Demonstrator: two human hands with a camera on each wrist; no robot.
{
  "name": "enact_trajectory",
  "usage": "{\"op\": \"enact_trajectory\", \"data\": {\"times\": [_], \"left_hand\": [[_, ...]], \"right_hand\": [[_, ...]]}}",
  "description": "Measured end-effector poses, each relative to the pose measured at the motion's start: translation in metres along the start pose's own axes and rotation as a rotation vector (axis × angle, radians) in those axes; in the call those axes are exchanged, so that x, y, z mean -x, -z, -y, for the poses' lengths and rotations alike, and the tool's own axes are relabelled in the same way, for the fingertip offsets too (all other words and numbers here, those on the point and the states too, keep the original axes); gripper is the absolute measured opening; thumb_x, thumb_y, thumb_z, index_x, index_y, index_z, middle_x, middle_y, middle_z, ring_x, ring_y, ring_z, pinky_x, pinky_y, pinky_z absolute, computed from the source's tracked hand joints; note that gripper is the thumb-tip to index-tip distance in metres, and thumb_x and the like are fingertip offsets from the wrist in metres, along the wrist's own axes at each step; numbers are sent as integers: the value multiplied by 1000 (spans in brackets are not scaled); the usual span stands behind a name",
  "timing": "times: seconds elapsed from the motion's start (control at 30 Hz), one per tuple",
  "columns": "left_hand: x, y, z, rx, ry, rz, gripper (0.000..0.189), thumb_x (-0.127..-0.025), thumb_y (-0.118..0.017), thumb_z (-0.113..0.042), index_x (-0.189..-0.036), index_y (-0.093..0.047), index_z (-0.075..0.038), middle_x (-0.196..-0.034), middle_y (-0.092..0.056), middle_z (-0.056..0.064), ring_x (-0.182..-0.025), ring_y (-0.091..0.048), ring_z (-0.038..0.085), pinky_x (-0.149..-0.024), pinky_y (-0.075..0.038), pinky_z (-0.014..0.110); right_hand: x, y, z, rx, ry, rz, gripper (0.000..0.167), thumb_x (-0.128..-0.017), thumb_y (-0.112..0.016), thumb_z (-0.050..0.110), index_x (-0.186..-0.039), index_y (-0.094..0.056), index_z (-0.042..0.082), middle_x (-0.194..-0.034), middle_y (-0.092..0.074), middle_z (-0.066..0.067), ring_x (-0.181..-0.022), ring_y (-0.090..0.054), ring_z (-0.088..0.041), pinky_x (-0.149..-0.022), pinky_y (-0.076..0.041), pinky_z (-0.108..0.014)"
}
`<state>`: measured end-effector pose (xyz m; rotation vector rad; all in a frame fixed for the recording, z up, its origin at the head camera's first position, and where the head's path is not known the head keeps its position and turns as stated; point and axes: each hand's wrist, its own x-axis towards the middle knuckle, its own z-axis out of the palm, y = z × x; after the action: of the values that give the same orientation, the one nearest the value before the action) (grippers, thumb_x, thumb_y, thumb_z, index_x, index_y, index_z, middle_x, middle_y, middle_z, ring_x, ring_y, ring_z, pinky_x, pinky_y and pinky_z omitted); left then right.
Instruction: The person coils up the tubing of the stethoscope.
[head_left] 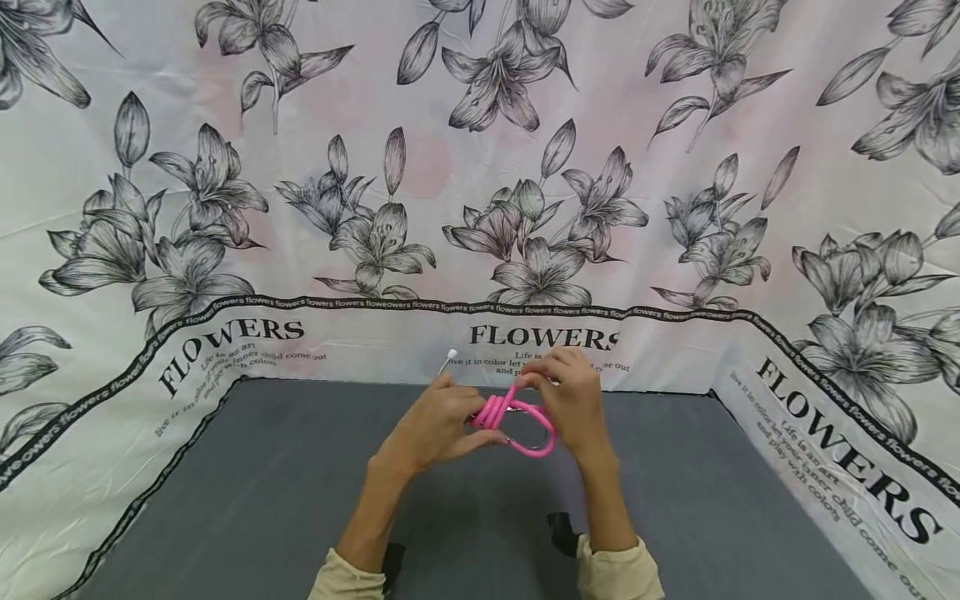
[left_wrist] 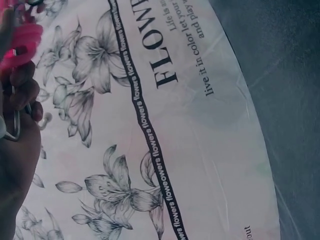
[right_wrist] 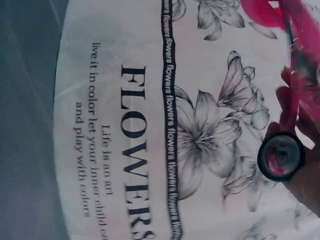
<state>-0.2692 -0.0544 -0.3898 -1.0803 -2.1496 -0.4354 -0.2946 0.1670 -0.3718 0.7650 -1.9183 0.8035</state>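
Both hands hold a pink stethoscope point(head_left: 534, 451) above the grey table. My left hand point(head_left: 438, 423) grips the wound coils of its tubing point(left_wrist: 26, 42), and a metal ear tube with a white ear tip point(head_left: 452, 355) sticks up beyond that hand. My right hand point(head_left: 573, 400) pinches a stretch of tubing close to the coils, with a loop hanging between the hands. In the right wrist view the round chest piece point(right_wrist: 281, 156), rimmed in black, lies against the right hand. Part of the coil is hidden behind the left fingers.
A grey table top point(head_left: 262, 492) spreads beneath the hands. White cloth walls point(head_left: 360, 342) with flower prints and lettering stand at the back and sides. Two dark patches point(head_left: 561, 533) lie on the table near the forearms.
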Motion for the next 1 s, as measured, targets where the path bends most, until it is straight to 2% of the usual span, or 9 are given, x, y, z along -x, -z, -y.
{"op": "enact_trajectory", "data": {"times": [0.1,0.2,0.3,0.4,0.47,0.53,0.73,0.87,1.0], "left_hand": [[-2,0,0,30,-2,0,46,-80,-87,-50,-71,-55,-18,-62,-48,-8,-61,-35,2,-74,-30,27],[-2,0,1,113,42,2,42,-81,-88,-44,-72,-56,-18,-62,-46,-8,-61,-34,1,-76,-30,26],[-1,3,2,207,120,-27,41,-82,-89,-36,-72,-54,-18,-63,-42,-7,-62,-33,1,-77,-30,28],[0,6,2,234,189,-83,43,-83,-89,-33,-71,-51,-17,-62,-40,-6,-62,-33,2,-78,-30,30],[1,8,2,223,241,-126,43,-84,-88,-33,-70,-51,-16,-62,-39,-7,-61,-33,3,-78,-30,30],[1,7,3,213,293,-171,40,-85,-87,-33,-70,-54,-16,-61,-38,-7,-60,-31,3,-75,-30,29],[-2,2,3,214,442,-302,45,-85,-87,-34,-66,-52,-14,-59,-32,-8,-54,-26,2,-71,-27,30],[-3,-1,2,158,473,-391,49,-85,-87,-32,-61,-48,-13,-55,-34,-5,-51,-25,2,-69,-26,28],[-4,-2,0,53,485,-458,55,-83,-88,-32,-59,-43,-12,-52,-34,-2,-51,-22,4,-68,-24,28]], "right_hand": [[4,2,-11,-197,-125,82,8,-78,-86,3,-85,-81,4,-81,-76,-9,-77,-61,-10,-69,-47,-17],[11,3,-21,-385,-290,184,8,-88,-79,-2,-95,-81,1,-94,-78,-18,-84,-67,-2,-73,-53,-15],[16,2,-28,-469,-438,279,12,-94,-73,0,-104,-79,-2,-103,-78,-23,-89,-70,1,-75,-57,-18],[18,-2,-28,-470,-526,372,15,-97,-72,5,-109,-78,-2,-97,-77,-23,-79,-66,2,-67,-54,-19],[18,-5,-24,-452,-528,421,15,-97,-72,7,-108,-78,-3,-89,-75,-21,-69,-58,0,-62,-48,-19],[17,-6,-18,-450,-497,467,15,-98,-71,6,-108,-77,-4,-88,-74,-21,-68,-56,-2,-62,-47,-21],[10,-9,5,-515,-437,592,17,-101,-67,5,-112,-71,-7,-98,-74,-23,-79,-66,-10,-70,-54,-23],[5,-13,21,-547,-433,650,15,-101,-67,9,-105,-68,-6,-90,-71,-20,-69,-58,-7,-63,-49,-22],[5,-17,31,-613,-452,615,13,-101,-68,7,-96,-65,-5,-87,-71,-21,-65,-57,-4,-61,-48,-23]]}}
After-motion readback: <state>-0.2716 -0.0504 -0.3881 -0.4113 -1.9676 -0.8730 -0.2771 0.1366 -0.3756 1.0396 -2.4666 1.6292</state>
